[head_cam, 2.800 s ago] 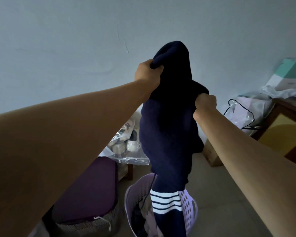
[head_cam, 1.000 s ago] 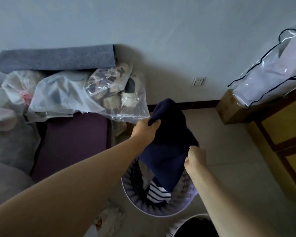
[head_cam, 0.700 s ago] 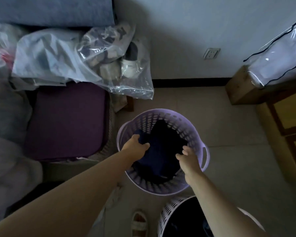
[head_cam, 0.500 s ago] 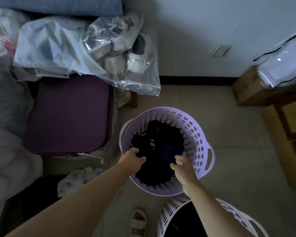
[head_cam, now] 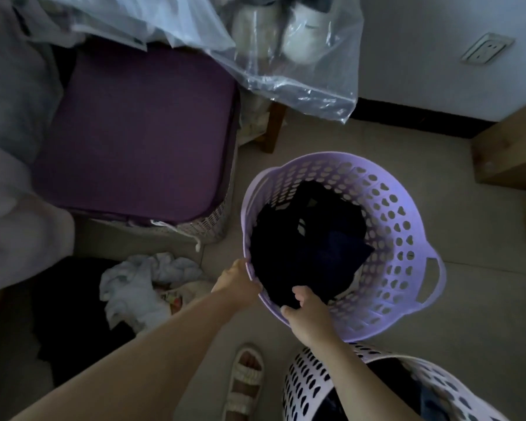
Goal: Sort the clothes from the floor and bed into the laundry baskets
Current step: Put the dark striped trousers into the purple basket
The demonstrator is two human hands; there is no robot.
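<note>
The lilac perforated laundry basket (head_cam: 407, 214) stands on the floor in the middle of the view. A dark navy garment (head_cam: 310, 247) lies inside it on other dark clothes. My left hand (head_cam: 237, 284) is against the outside of the basket's near-left rim and holds nothing. My right hand (head_cam: 307, 311) hovers over the near rim with its fingers apart, just touching the dark cloth's edge. A white perforated basket (head_cam: 310, 378) with dark clothes stands at the bottom right. White crumpled clothes (head_cam: 140, 287) and a dark heap (head_cam: 73, 314) lie on the floor at left.
A wicker box with a purple cushion (head_cam: 134, 132) stands left of the lilac basket. A clear plastic bag of shoes (head_cam: 286, 56) hangs over it. A wooden block (head_cam: 507, 153) sits at the right wall. My sandalled foot (head_cam: 245, 381) is near the white basket. Pale bedding (head_cam: 12, 223) fills the left edge.
The navy garment I held up with both hands came down into the lilac basket and was let go. Both hands have drawn back to the near rim.
</note>
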